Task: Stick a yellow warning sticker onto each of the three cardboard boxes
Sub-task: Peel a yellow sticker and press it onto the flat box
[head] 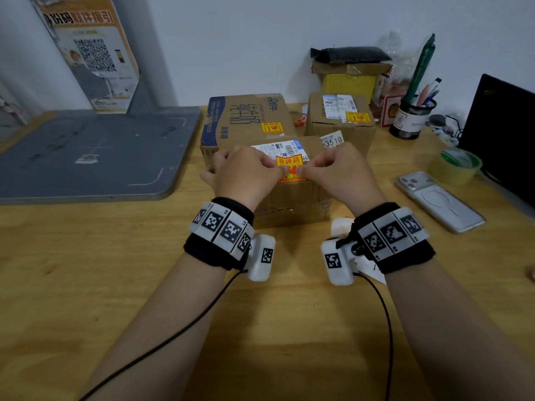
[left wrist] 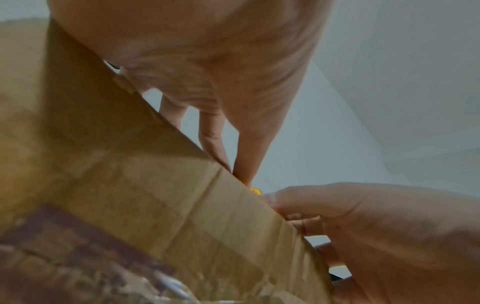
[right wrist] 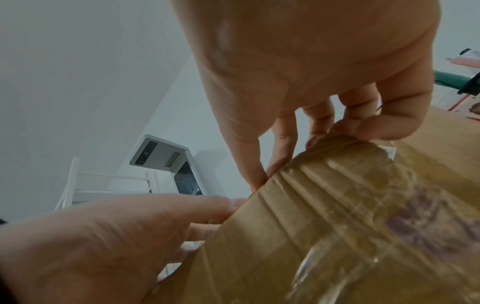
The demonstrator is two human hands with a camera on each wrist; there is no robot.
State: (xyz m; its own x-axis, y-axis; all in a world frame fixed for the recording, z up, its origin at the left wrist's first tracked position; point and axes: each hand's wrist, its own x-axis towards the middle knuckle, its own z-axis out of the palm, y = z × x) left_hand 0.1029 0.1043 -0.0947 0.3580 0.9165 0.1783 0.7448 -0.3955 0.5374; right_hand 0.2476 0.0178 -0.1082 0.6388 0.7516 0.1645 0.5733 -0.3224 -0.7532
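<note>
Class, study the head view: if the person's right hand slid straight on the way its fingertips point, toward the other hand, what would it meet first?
The right hand points inward across the yellow sticker on the front box. Its fingertips would almost at once meet the left hand, whose fingertips sit nearly against them; whether they already touch is unclear.

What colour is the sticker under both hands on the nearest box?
Yellow with red print, clearest in the head view: sticker on the nearest box.
</note>
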